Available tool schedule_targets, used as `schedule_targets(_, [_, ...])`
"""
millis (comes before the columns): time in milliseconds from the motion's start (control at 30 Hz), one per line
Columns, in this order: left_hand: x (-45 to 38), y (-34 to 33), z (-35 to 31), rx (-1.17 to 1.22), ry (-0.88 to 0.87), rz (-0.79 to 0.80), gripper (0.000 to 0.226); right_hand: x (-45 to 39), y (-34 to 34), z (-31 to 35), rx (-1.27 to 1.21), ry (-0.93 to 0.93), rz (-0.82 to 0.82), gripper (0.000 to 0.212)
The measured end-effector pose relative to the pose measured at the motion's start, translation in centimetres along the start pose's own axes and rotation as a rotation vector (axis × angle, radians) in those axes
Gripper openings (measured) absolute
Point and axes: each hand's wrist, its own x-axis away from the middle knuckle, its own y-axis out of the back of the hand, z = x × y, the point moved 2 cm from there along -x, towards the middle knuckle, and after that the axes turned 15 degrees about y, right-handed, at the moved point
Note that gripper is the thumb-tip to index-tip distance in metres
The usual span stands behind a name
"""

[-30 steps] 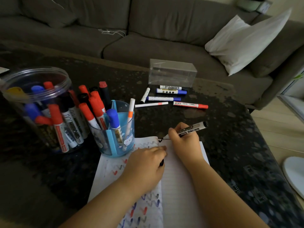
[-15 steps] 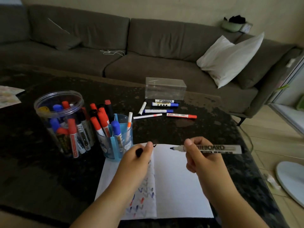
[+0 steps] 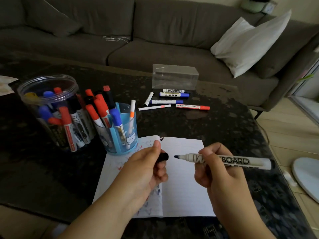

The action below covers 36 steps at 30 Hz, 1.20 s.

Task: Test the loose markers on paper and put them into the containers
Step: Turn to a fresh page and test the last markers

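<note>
My right hand (image 3: 219, 171) grips a white whiteboard marker (image 3: 241, 162), held level above the open notebook (image 3: 184, 192), its bare dark tip pointing left. My left hand (image 3: 146, 168) pinches the marker's black cap (image 3: 163, 156), its open end a short gap from the tip. A fresh black tick (image 3: 162, 139) shows at the top of the right page. Several loose markers (image 3: 172, 100) lie further back on the table. A clear round jar (image 3: 50, 107) and a blue pen cup (image 3: 120, 133), both holding markers, stand to the left.
An empty clear plastic box (image 3: 174, 77) stands behind the loose markers. The dark speckled table (image 3: 215, 128) ends at the right, near a white round object on the floor (image 3: 307, 178). A grey sofa with a white pillow (image 3: 248, 44) runs behind the table.
My right hand lifted the marker off the page after drawing the tick and turned it level. My left hand rose from the notebook and brought the cap close to the tip.
</note>
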Motion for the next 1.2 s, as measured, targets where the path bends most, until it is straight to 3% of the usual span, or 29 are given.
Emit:
schedule_targets(233, [0.2,-0.3,0.5,-0.118,-0.024,-0.042,0.034,0.3,-0.1,-0.2,0.096,0.028,0.066,0.032])
schedule_targets(500, [0.3,-0.3,0.3,0.035,0.039,0.036,0.028,-0.3,0.7,0.3,0.074,0.056,0.058,0.021])
schedule_targets(833, [0.8,-0.6,1.0,-0.243,-0.024,0.026,0.029,-0.1,0.6,-0.4,0.2,0.048,0.154,0.027])
schedule_targets(1033, [1.8,-0.5,0.2,-0.264,0.024,0.329,0.024,-0.6,1.5,0.0,0.141,0.028,0.149,0.017])
schedule_targets(1100, [2.1,-0.3,0.0,-0.412,0.0,0.383,0.025,-0.8,1.8,0.2,0.081,-0.006,0.149,0.019])
schedule_targets(1200, [1.9,0.2,0.0,-0.809,-0.122,0.261,0.021,-0.8,1.9,0.4,0.101,-0.029,0.159,0.036])
